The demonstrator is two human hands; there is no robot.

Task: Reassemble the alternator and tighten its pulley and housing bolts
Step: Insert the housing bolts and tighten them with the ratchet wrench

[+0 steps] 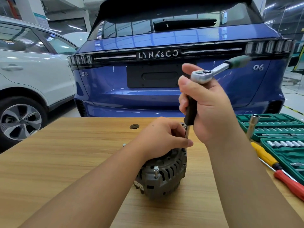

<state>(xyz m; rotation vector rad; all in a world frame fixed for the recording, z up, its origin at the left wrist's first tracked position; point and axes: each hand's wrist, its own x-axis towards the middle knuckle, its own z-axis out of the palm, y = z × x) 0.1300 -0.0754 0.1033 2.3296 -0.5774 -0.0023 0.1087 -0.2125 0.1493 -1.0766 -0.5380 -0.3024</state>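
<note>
On the wooden tabletop (69,162) a loose bolt (124,144) stands just left of the left forearm. The left hand (162,139) rests over the top of the alternator (162,176), its fingers curled round the hidden upper part while the thumb steadies the thin shaft of the extension bar (190,111). A housing bolt (156,170) sticks up proud of the near side of the casing, not yet run home.

The extension bar stands nearly upright, its long axis running straight down into the alternator beneath the left fingers; its lower tip is hidden, so I cannot tell what it sits on. The right hand (209,106) wraps the bar's black grip directly above, and the ratchet wrench (213,70) crowns it, handle pointing up-right and blurred. Turning likely comes next.

Further right lie the green socket set (278,129), a deep socket (253,127) and two screwdrivers (279,170).
</note>
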